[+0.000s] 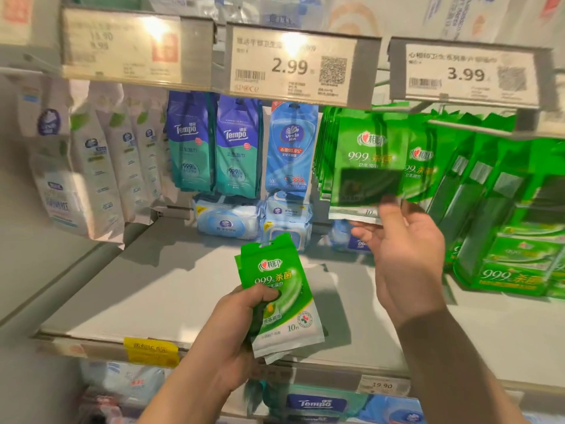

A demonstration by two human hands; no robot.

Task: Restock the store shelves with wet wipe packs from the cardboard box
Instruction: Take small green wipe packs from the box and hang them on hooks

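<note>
— On the middle shelf (171, 289), what's the left hand (235, 338) doing?

— It grips a small stack of green wipe packs (282, 296) low over the grey shelf board, fingers curled over the front of the top pack, which stands nearly upright and leans a little left. At least two packs sit in that grip; edges of others peek out beneath.

— And the right hand (406, 249)?

— Raised higher, palm turned toward the camera. Its thumb and fingertips pinch the bottom edge of a hanging green pack (363, 166), the front one of a row on a peg under the 2.99 price tag (290, 64). The picture is blurred there, so I cannot tell whether the pack is fully on the peg.

— What's next to that row?

— Right of it, more green packs (501, 209) hang under the 3.99 price tag (470, 75), swung at a slant. Left of it hangs a blue Vinda pack (290, 148), then two Tempo packs (214, 145), then white pouches (94, 166) at the far left.

— Anything lying on the shelf itself?

— Pale blue lidded wipe bundles (226, 221) lie at the back, beneath the Tempo and Vinda packs. A yellow label (151, 351) is fixed to the shelf's front edge, just left of the left forearm. More Tempo goods show on the shelf below.

— The cardboard box?

— Out of view.
</note>
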